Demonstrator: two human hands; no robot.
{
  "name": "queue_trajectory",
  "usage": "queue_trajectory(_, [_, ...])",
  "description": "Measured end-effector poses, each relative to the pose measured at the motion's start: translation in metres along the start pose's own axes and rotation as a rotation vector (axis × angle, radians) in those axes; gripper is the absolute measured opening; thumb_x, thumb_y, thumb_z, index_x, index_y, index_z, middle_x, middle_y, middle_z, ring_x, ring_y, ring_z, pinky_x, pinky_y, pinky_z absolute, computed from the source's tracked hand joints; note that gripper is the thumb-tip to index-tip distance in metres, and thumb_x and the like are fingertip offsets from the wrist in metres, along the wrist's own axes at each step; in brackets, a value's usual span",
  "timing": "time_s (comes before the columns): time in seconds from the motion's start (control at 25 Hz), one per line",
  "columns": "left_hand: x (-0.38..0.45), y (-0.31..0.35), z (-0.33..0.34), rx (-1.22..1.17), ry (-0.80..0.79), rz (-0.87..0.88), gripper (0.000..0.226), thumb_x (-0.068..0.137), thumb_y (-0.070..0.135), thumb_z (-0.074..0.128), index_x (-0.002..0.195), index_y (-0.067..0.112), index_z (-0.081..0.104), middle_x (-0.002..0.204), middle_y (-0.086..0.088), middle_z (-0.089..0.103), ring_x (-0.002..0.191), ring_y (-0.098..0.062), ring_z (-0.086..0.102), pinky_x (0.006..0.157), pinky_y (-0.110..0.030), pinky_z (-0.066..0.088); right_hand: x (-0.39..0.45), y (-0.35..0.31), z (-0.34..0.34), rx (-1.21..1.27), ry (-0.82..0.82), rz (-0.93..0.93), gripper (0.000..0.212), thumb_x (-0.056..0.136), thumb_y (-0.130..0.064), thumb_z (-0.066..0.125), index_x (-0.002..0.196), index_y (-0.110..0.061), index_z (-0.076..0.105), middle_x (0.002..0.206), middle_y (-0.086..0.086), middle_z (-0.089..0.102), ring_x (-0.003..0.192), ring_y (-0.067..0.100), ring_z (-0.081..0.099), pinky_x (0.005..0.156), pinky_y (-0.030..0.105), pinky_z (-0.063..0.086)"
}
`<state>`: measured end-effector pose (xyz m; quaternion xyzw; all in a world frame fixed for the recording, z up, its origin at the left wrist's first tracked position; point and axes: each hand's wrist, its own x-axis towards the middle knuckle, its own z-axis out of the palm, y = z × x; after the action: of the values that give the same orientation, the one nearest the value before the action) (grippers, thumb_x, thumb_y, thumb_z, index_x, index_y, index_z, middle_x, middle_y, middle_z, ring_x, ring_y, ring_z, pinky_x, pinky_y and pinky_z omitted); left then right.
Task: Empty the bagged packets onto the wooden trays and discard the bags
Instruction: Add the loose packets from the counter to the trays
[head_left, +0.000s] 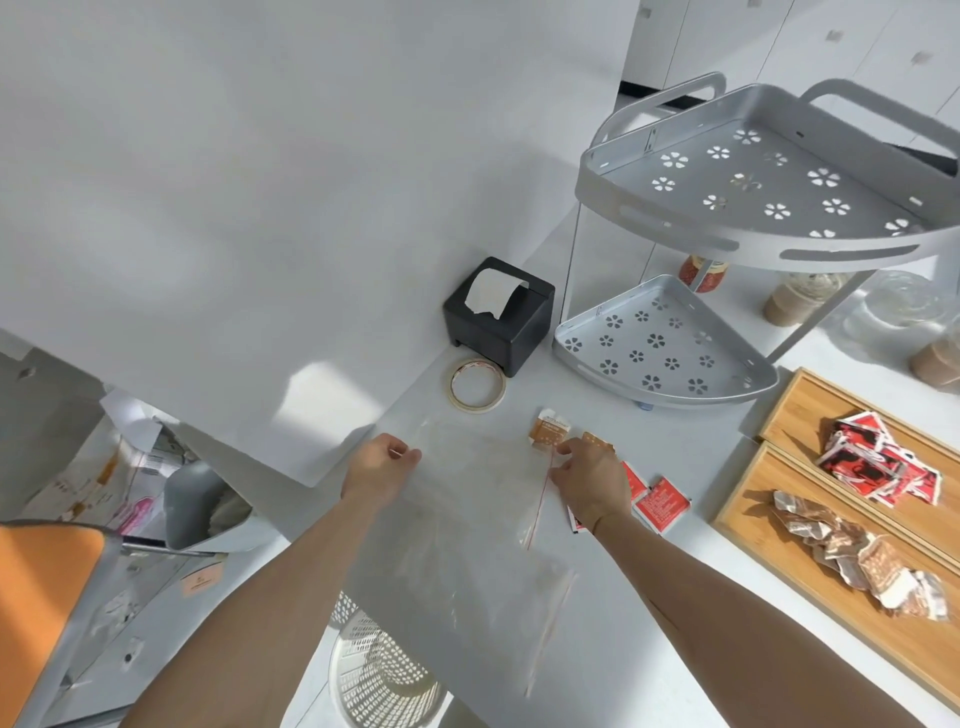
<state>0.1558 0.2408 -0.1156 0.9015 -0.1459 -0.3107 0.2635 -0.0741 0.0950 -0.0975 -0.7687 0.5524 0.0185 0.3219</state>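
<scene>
A person's two hands work at a clear plastic bag (467, 493) lying flat on the white desk (675, 597) at centre frame, its red zip strip (540, 499) running down the right side. The left hand (382, 467) pinches the bag's far left edge; the right hand (589, 480) grips near the zip end, close to two loose brown packets (550, 430), with red packets (662, 503) just beside the wrist. At right, the wooden trays (789, 410) already carry a red pile (878, 467) and a brown pile (857, 551). The film looks feather-light, limp and slippery, likely to cling or slide; a pinch at a corner or along the stiffer zip should hold best. A perforated basket (379, 670) sits below the desk edge.
</scene>
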Motion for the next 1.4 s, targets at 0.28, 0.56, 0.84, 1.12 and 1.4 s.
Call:
queue_trajectory(0.28, [-0.015, 0.027, -0.002, 0.222, 0.153, 0.193, 0.026, 0.089, 0.037, 0.06, 0.11, 0.021, 0.064, 0.114, -0.002, 0.061, 0.104, -0.025, 0.061, 0.082, -0.034, 0.049, -0.019, 0.029, -0.039, -0.101, 0.047, 0.003, 0.032, 0.086, -0.032, 0.057, 0.116, -0.033, 0.067, 0.109, 0.003, 0.072, 0.101, 0.029, 0.066, 0.082, 0.033, 0.053])
queue_trajectory(0.56, [-0.042, 0.09, 0.031, 0.424, -0.142, 0.524, 0.02, 0.083, 0.039, 0.063, 0.099, 0.028, 0.069, 0.106, 0.008, 0.066, 0.094, -0.014, 0.062, 0.079, -0.032, 0.053, -0.037, 0.084, -0.075, -0.292, 0.036, 0.011, 0.029, 0.089, -0.033, 0.058, 0.117, -0.03, 0.067, 0.112, -0.002, 0.071, 0.105, 0.022, 0.065, 0.079, 0.032, 0.054])
queue_trajectory(0.84, [-0.077, 0.151, 0.09, 0.996, -0.279, 0.936, 0.041, 0.079, 0.051, 0.066, 0.112, 0.026, 0.066, 0.111, 0.002, 0.067, 0.11, -0.022, 0.053, 0.088, -0.038, 0.039, -0.04, 0.112, -0.084, -0.41, 0.057, -0.036, 0.029, 0.091, -0.032, 0.061, 0.118, -0.022, 0.066, 0.112, 0.001, 0.065, 0.109, 0.023, 0.06, 0.08, 0.036, 0.054])
queue_trajectory(1.12, [-0.098, 0.132, 0.13, 0.924, -0.132, 0.81, 0.071, 0.068, 0.061, 0.071, 0.122, 0.019, 0.051, 0.112, -0.007, 0.067, 0.111, -0.028, 0.058, 0.087, -0.04, 0.041, -0.028, 0.11, -0.077, -0.494, 0.006, -0.091, 0.043, 0.088, -0.044, 0.065, 0.124, -0.023, 0.059, 0.127, 0.001, 0.058, 0.121, 0.025, 0.05, 0.091, 0.04, 0.049])
queue_trajectory(1.4, [-0.103, 0.115, 0.139, 0.822, -0.129, 0.752, 0.061, 0.074, 0.053, 0.074, 0.118, 0.018, 0.049, 0.114, -0.005, 0.068, 0.112, -0.028, 0.059, 0.091, -0.044, 0.042, -0.026, 0.111, -0.061, -0.389, 0.029, -0.004, 0.047, 0.087, -0.037, 0.07, 0.128, -0.021, 0.055, 0.118, 0.005, 0.058, 0.115, 0.027, 0.054, 0.086, 0.039, 0.052])
